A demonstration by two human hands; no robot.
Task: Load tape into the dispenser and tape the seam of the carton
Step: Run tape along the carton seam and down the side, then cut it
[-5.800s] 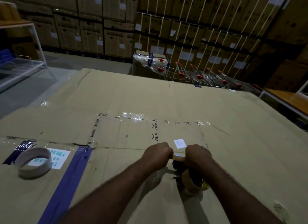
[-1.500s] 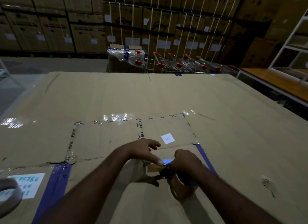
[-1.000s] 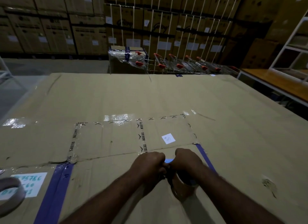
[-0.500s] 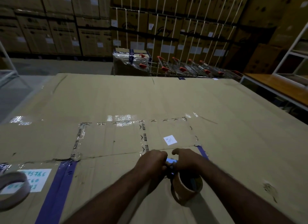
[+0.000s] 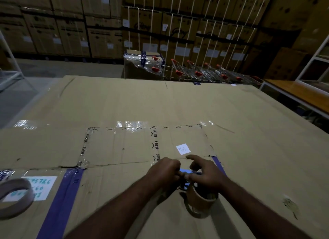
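Carton (image 5: 178,105): plain tan-brown cardboard, dull in low light. Clear tape (image 5: 156,146) on it, printed with repeating black lettering and chevron marks. Solid blue-violet tape strip (image 5: 60,199) at the near left; a second one (image 5: 218,165) at the seam. White label (image 5: 41,187) bearing teal handwritten digits. Small white sticker (image 5: 183,149) with dark marks. Tape roll (image 5: 201,201): tan-brown. Spare roll (image 5: 12,197): greyish-tan. Shopping carts (image 5: 204,73): silver wire, red-orange handles.

Left hand (image 5: 164,170) and right hand (image 5: 207,173) meet over the tape dispenser (image 5: 199,197) on the carton (image 5: 160,105).
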